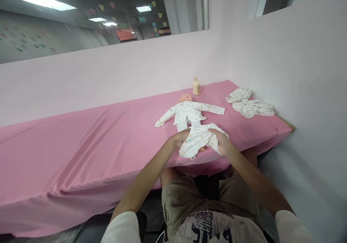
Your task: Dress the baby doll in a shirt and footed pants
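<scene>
A baby doll (185,98) lies on its back on the pink cloth, head toward the wall. It wears a white patterned top (187,110) with the sleeves spread wide, and white leggings or legs show below its hem. White patterned baby pants (199,138) are held over the doll's lower legs, and a bit of a foot peeks out beneath. My left hand (182,137) grips the left side of the pants, its fingertips hidden by the fabric. On the other side, my right hand (221,141) is closed on the pants' edge, thumb on top.
A pump bottle (196,87) with pale yellow contents stands behind the doll near the wall. Crumpled white patterned clothes (251,105) lie at the right end. Pink cloth (89,149) covers the long table, its front edge just before my knees. A wall (306,102) closes off the right side.
</scene>
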Tool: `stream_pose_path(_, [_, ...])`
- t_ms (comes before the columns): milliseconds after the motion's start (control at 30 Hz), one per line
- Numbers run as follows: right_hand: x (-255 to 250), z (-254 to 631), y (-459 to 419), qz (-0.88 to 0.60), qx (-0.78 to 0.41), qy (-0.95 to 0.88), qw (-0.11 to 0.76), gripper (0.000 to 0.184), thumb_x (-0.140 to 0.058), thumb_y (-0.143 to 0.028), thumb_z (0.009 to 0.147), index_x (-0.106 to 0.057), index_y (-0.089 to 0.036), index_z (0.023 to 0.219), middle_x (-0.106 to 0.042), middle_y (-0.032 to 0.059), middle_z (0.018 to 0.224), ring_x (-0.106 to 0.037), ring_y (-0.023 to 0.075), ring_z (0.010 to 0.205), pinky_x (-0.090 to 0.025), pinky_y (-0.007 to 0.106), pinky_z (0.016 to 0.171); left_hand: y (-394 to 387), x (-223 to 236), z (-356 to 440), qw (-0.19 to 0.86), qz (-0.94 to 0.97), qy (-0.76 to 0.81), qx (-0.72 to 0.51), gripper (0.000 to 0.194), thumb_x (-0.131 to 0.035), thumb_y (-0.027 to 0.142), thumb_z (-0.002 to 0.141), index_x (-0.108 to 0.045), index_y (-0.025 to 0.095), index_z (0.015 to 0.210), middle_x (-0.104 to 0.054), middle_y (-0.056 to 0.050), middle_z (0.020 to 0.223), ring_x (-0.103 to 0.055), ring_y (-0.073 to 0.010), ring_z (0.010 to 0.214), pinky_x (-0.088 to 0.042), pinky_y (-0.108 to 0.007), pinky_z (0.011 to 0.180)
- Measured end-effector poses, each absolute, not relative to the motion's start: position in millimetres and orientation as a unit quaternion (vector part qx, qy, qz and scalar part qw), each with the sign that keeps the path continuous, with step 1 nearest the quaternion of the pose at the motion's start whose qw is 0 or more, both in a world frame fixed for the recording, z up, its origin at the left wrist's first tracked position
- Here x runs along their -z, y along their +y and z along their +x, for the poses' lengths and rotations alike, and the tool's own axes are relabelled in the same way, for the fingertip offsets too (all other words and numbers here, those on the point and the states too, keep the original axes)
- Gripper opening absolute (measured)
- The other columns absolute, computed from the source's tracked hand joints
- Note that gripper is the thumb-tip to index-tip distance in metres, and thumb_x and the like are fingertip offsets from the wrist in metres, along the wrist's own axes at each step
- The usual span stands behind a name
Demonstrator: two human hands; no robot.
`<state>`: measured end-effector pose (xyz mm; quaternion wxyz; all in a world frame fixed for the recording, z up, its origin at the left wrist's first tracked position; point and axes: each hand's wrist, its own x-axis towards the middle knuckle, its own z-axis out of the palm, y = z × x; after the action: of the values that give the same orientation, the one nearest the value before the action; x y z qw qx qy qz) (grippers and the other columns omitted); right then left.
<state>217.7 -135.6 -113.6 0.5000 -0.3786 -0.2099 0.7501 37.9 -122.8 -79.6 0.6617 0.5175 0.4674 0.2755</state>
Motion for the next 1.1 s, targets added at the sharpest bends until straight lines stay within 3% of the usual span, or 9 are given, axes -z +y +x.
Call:
stream_pose_path(100, [114.3,217.5,-139.1,-0.372,-0.758,-0.190,0.500,0.020,-0.072,-0.021,0.068,-0.065,-0.019,0.086,-0.073,0.0055,0.085,-0.069,0.0254,0.089,-0.059,0.036,0.074,-136.9,67.7,19.2,0.673,0.489,0.454,-0.319,0.030,-0.071,0.034,0.073,-0.070,0.010,0.090,-0.071,-0.012,0.087,-0.063,-0.0189,0.080,-0.048,-0.028,0.069])
stream_pose_path(233, [106.0,207.1,-150.9,-0.322,-0.808,-0.182,0.458,0.022,-0.070,-0.025,0.072,-0.064,-0.018,0.091,-0.073,0.0067,0.086,-0.069,0.0256,0.090,-0.059,0.038,0.071,-158.9,57.3,8.0,0.579,0.500,0.503,-0.402,0.031,-0.070,0.034,0.073,-0.070,0.012,0.094,-0.069,-0.007,0.085,-0.060,-0.0139,0.074,-0.045,-0.025,0.067])
stream_pose_path(333, [98.1,195.1,-161.4,-0.287,-0.835,-0.179,0.434,0.021,-0.071,-0.026,0.072,-0.064,-0.018,0.090,-0.072,0.0062,0.082,-0.070,0.0255,0.088,-0.058,0.037,0.069,-169.3,53.5,17.4,0.513,0.557,0.534,-0.377,0.031,-0.068,0.038,0.075,-0.071,0.014,0.094,-0.068,-0.005,0.080,-0.057,-0.0126,0.068,-0.042,-0.024,0.062])
stream_pose_path(567, [103.6,173.4,-160.4,-0.311,-0.806,-0.176,0.472,0.016,-0.073,-0.015,0.064,-0.064,-0.018,0.077,-0.072,0.0056,0.077,-0.070,0.0258,0.083,-0.058,0.034,0.067,-169.2,56.0,37.6,0.377,0.651,0.557,-0.352,0.019,-0.064,0.035,0.076,-0.070,0.017,0.080,-0.061,-0.005,0.089,-0.055,-0.0151,0.078,-0.042,-0.026,0.068])
stream_pose_path(733, [107.7,164.5,-161.5,-0.338,-0.758,-0.148,0.538,0.024,-0.076,-0.013,0.057,-0.061,-0.021,0.074,-0.072,0.0044,0.079,-0.070,0.0259,0.084,-0.059,0.035,0.068,-139.9,66.7,38.6,0.499,0.507,0.577,-0.401,0.020,-0.064,0.026,0.078,-0.059,0.015,0.093,-0.061,-0.003,0.084,-0.056,-0.0117,0.075,-0.046,-0.024,0.069])
stream_pose_path(833, [98.6,163.2,-170.3,-0.331,-0.750,-0.135,0.556,0.027,-0.078,-0.012,0.055,-0.060,-0.020,0.075,-0.073,0.0033,0.078,-0.070,0.0255,0.085,-0.059,0.033,0.068,-119.1,73.2,43.3,0.547,0.466,0.590,-0.369,0.023,-0.067,0.029,0.077,-0.056,0.014,0.090,-0.058,-0.001,0.072,-0.054,-0.0096,0.065,-0.046,-0.022,0.064])
stream_pose_path(1100, [87.6,163.7,-183.3,-0.329,-0.737,-0.166,0.567,0.026,-0.076,-0.011,0.055,-0.066,-0.016,0.078,-0.073,0.0053,0.075,-0.071,0.0251,0.077,-0.058,0.032,0.063,-102.1,73.5,61.8,0.500,0.499,0.661,-0.252,0.026,-0.073,0.030,0.073,-0.051,0.017,0.078,-0.046,0.006,0.051,-0.039,-0.0068,0.042,-0.031,-0.021,0.043])
